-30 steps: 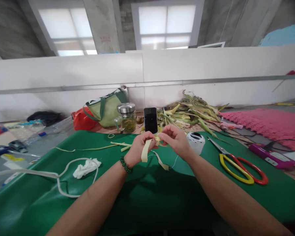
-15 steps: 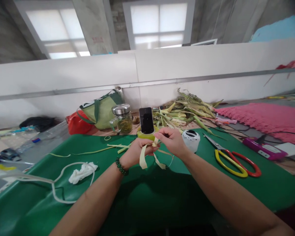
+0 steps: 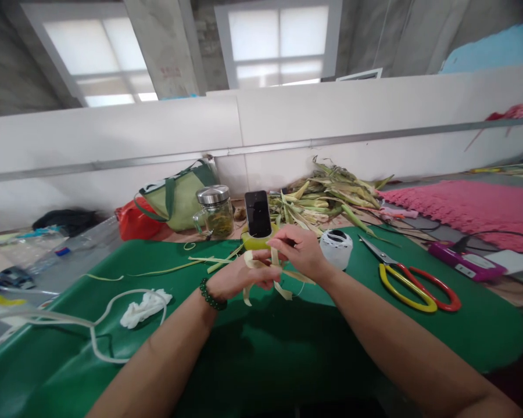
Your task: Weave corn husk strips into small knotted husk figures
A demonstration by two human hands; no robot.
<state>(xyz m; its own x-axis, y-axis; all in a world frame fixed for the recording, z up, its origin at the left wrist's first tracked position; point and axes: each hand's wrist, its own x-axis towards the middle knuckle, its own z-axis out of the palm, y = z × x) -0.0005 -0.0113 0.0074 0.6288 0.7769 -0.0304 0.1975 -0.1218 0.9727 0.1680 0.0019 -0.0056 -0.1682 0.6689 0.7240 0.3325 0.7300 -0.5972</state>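
Both my hands meet over the green mat and work pale corn-husk strips. My left hand, with a green bead bracelet on the wrist, is closed round the strips, whose ends hang down below it. My right hand pinches the strips from above, just right of the left hand. A thin white thread trails from under my right hand toward the white thread spool standing just to its right.
Yellow-and-red scissors lie at the right on the mat. Behind the hands stand a phone in a green holder, a glass jar, a green bag and a heap of corn husks. White cord and cloth lie left.
My hands have dropped slightly and drawn closer. The left hand has turned and wrapped the strips tighter, so the hanging ends are shorter. The view has shifted a little.
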